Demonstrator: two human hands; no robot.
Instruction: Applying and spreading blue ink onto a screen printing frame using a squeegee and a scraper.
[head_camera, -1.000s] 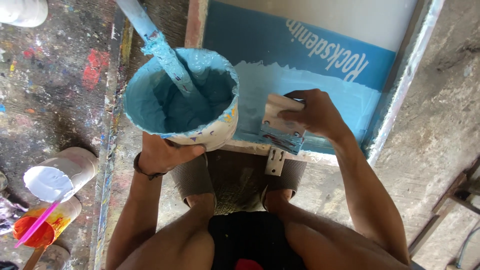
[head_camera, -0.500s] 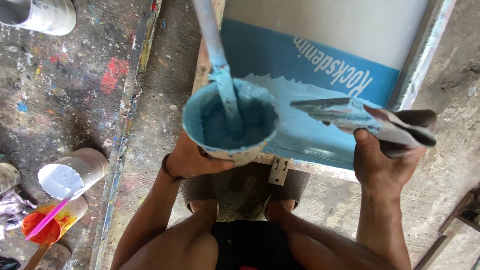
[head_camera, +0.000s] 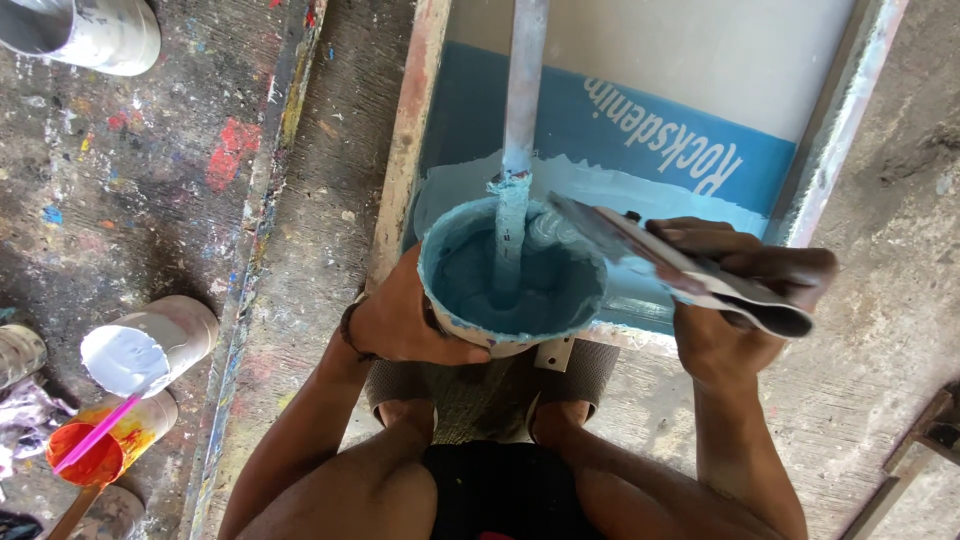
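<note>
My left hand (head_camera: 400, 325) has its fingers wrapped round the blue paint tub (head_camera: 510, 280); my right hand (head_camera: 735, 300) grips the squeegee (head_camera: 670, 265) at the tub's right rim.

Light blue paint (head_camera: 520, 290) fills the white tub (head_camera: 500, 345)

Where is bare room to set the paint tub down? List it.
Free: the stained floor between the frame's wooden edge and the white container. Crowded: lower left, around the white-paint cup and orange cup.
</note>
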